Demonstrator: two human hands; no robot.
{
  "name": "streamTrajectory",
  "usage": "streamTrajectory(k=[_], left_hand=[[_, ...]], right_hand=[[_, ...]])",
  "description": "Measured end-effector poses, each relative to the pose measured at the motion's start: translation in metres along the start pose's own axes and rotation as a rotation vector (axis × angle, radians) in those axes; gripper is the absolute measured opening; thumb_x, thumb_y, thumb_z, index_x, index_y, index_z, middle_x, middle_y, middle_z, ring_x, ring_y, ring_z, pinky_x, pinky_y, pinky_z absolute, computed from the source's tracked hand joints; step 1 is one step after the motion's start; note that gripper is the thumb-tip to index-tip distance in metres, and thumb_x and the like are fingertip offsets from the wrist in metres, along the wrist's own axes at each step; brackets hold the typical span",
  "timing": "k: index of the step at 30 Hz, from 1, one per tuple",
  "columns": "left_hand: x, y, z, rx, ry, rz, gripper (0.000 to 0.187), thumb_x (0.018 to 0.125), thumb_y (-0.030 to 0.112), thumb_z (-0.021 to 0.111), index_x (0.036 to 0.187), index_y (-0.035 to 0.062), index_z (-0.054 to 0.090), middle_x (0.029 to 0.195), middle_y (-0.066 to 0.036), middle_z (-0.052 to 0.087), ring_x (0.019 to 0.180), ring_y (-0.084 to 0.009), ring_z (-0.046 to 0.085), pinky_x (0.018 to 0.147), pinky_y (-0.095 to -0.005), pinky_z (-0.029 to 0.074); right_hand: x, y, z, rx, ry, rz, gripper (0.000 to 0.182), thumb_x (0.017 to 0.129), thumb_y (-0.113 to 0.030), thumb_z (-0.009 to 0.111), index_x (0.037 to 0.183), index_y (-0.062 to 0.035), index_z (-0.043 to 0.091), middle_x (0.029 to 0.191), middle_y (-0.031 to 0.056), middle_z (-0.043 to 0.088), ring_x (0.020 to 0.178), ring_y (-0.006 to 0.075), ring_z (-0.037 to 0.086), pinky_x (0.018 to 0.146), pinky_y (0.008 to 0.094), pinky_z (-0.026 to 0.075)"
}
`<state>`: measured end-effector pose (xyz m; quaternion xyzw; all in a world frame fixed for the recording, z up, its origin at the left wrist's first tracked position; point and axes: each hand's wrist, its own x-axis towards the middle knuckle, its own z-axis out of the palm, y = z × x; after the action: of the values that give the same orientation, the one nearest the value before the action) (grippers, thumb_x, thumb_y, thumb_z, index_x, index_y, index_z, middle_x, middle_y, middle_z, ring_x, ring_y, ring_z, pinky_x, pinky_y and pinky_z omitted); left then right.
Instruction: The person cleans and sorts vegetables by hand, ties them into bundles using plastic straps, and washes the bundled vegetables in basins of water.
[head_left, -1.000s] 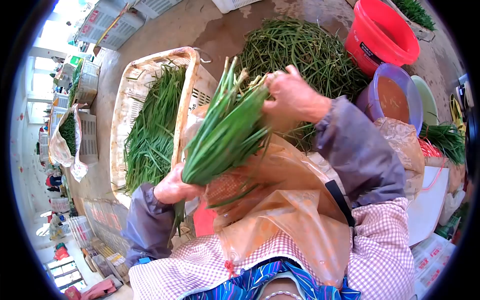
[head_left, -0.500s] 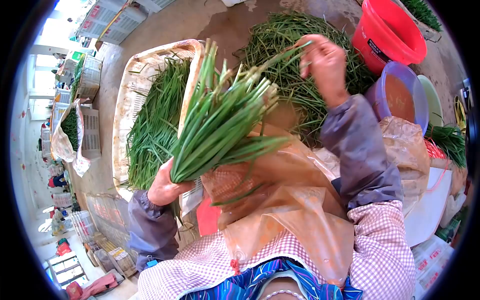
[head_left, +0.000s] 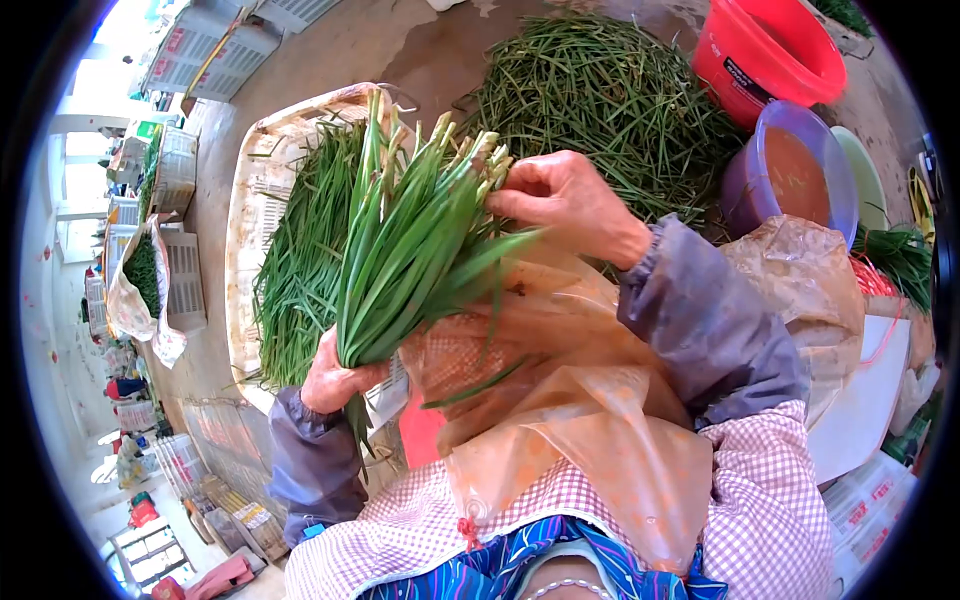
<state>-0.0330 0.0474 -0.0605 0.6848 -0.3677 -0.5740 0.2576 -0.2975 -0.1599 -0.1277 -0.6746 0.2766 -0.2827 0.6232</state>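
Observation:
My left hand (head_left: 338,376) is closed around the leafy lower end of a bunch of garlic chives (head_left: 410,250). The bunch is tilted up and away from me, its pale cut ends at the top. My right hand (head_left: 565,200) is at those pale ends, thumb and fingers pinched on stalks at the bunch's right edge; the fingertips are partly hidden. Behind the bunch, a dirty white plastic crate (head_left: 243,215) holds more chives (head_left: 300,270) laid lengthwise. Ahead on the floor is a heap of loose green leaves (head_left: 600,110).
At the right stand a red bucket (head_left: 722,65), a purple basin (head_left: 742,185) of brownish water and a pale green tub (head_left: 862,175). A brownish plastic apron (head_left: 590,400) covers my lap, with one loose leaf (head_left: 475,385) on it. Stacked crates (head_left: 180,165) line the left.
My right hand has come back from over the leaf heap to the pale ends of the bunch. The strand it held out there no longer shows. The bunch is slightly more upright.

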Motion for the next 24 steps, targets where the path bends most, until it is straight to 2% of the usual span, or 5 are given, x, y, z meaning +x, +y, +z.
streamTrajectory(k=[3, 7, 10, 14, 24], left_hand=[[-0.003, -0.006, 0.002, -0.017, 0.019, 0.022, 0.031, 0.068, -0.004, 0.066, 0.098, -0.0014, 0.057, 0.073, -0.002, 0.057, 0.058, -0.0061, 0.047, 0.051, -0.0225, 0.039], [-0.004, 0.000, 0.003, -0.214, -0.040, -0.061, 0.028, 0.071, -0.007, 0.063, 0.098, -0.0043, 0.056, 0.067, -0.003, 0.054, 0.048, -0.0078, 0.042, 0.042, -0.0244, 0.030], [-0.001, -0.014, -0.010, -0.259, -0.096, -0.087, 0.047, 0.066, -0.005, 0.063, 0.112, -0.0055, 0.052, 0.075, -0.010, 0.056, 0.048, -0.0106, 0.044, 0.042, -0.0247, 0.030], [0.004, -0.022, -0.014, -0.349, -0.152, -0.075, 0.050, 0.066, -0.004, 0.066, 0.114, -0.0060, 0.051, 0.076, -0.011, 0.056, 0.048, -0.0106, 0.044, 0.042, -0.0243, 0.030], [-0.002, 0.004, 0.005, -0.108, -0.023, -0.043, 0.028, 0.068, -0.006, 0.063, 0.095, -0.0043, 0.056, 0.063, -0.003, 0.053, 0.047, -0.0084, 0.042, 0.042, -0.0249, 0.031]], right_hand=[[0.003, 0.017, 0.012, 0.087, -0.001, -0.029, 0.024, 0.086, -0.021, 0.064, 0.082, 0.0024, 0.066, 0.063, 0.0080, 0.061, 0.057, 0.0150, 0.058, 0.054, 0.0321, 0.047], [0.007, 0.025, -0.013, -0.799, 0.411, -0.329, 0.021, 0.090, -0.024, 0.054, 0.079, -0.0066, 0.061, 0.073, 0.0099, 0.064, 0.069, 0.0318, 0.063, 0.059, 0.0418, 0.052], [0.011, 0.061, -0.067, -1.123, 0.364, -0.103, 0.017, 0.089, -0.020, 0.056, 0.092, -0.0054, 0.065, 0.078, 0.0107, 0.064, 0.069, 0.0233, 0.064, 0.060, 0.0342, 0.052], [0.006, 0.015, -0.034, 0.213, 0.377, -0.253, 0.024, 0.086, -0.014, 0.067, 0.107, -0.0049, 0.065, 0.078, 0.0014, 0.060, 0.069, 0.0051, 0.053, 0.060, 0.0218, 0.046], [0.031, 0.005, -0.022, -0.758, 0.214, -0.420, 0.018, 0.086, -0.023, 0.060, 0.087, -0.0054, 0.058, 0.072, 0.0153, 0.062, 0.069, 0.0350, 0.062, 0.063, 0.0437, 0.050]])
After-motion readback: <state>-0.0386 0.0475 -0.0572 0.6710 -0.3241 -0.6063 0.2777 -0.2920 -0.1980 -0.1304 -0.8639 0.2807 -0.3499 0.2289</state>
